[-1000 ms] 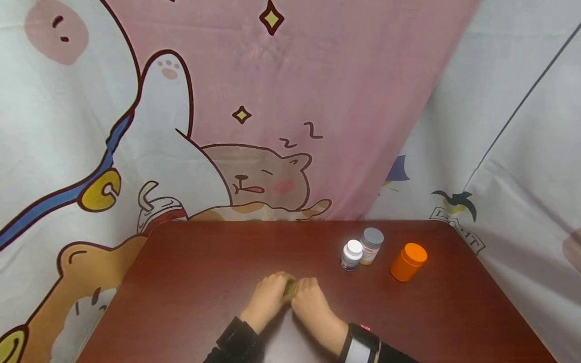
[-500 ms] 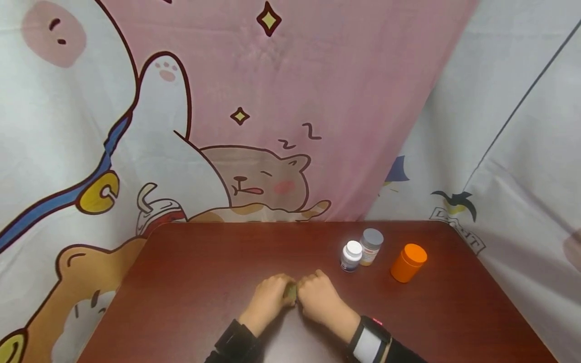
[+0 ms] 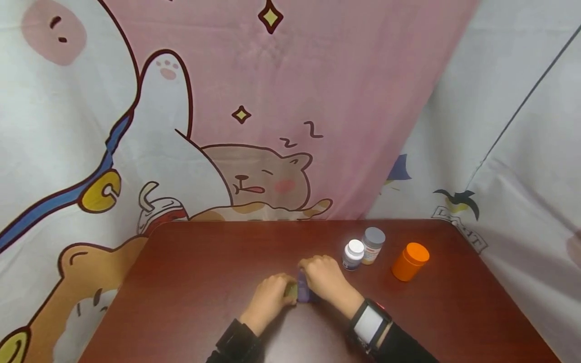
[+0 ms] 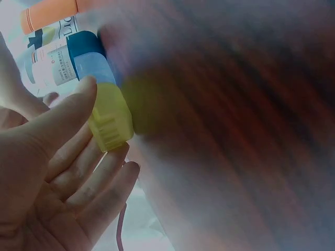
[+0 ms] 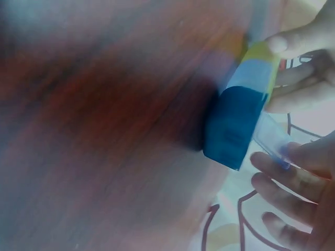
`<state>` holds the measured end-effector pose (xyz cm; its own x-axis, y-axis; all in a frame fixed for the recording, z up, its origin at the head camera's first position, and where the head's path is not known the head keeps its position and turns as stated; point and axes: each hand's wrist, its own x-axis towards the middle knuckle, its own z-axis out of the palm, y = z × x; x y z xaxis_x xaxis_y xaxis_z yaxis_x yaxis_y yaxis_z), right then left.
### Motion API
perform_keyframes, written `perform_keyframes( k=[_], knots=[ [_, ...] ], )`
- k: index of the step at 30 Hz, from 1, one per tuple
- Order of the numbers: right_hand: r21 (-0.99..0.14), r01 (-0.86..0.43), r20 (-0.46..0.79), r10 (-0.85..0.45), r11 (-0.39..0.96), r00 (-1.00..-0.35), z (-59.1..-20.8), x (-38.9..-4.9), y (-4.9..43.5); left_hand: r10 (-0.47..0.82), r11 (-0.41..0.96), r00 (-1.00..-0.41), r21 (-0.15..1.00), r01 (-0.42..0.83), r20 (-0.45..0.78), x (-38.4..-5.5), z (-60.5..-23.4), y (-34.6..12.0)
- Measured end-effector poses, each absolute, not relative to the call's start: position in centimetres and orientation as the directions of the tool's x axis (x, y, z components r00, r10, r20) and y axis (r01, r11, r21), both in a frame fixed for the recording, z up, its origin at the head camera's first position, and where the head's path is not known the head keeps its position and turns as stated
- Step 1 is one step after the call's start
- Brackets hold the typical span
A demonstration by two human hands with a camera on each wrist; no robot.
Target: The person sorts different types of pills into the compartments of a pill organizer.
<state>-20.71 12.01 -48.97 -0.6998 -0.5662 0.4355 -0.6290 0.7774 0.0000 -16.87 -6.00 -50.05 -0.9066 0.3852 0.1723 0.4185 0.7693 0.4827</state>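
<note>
A small pill box with yellow, pale lilac and dark blue sections lies on the table between my two hands. My left hand grips its yellow end, thumb on one side and fingers on the other. In the right wrist view a translucent lid sticks out from the box's side, away from the tabletop. Fingers of my right hand pinch that lid's outer edge. The dark blue end is free of both hands. What the sections contain cannot be seen.
Behind and right of the hands, a white-capped bottle stands beside a grey-capped bottle. Farther right is an orange bottle. The dark red table ends at a cartoon-printed cloth.
My right hand has moved away from the left, rightward and farther back. The purple part of the pill box now shows, with a lid raised. The left hand stays in place on the yellow end.
</note>
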Motion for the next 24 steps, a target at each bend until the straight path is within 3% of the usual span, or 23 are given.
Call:
perform_keyframes(
  k=[13, 24],
  knots=[
    [-0.025, -0.615, 0.419, -0.551, 0.788, -0.722, -49.0, -21.1, 12.0, 0.395, 0.763, -0.897, 0.472, 0.441, 0.198, -16.6, -49.8, -6.0],
    [0.064, -0.700, 0.439, -0.650, 0.711, -0.620, -48.4, -19.8, 15.2, 0.397, 0.773, -0.903, 0.470, 0.425, 0.163, -16.7, -49.6, -6.0]
  ],
)
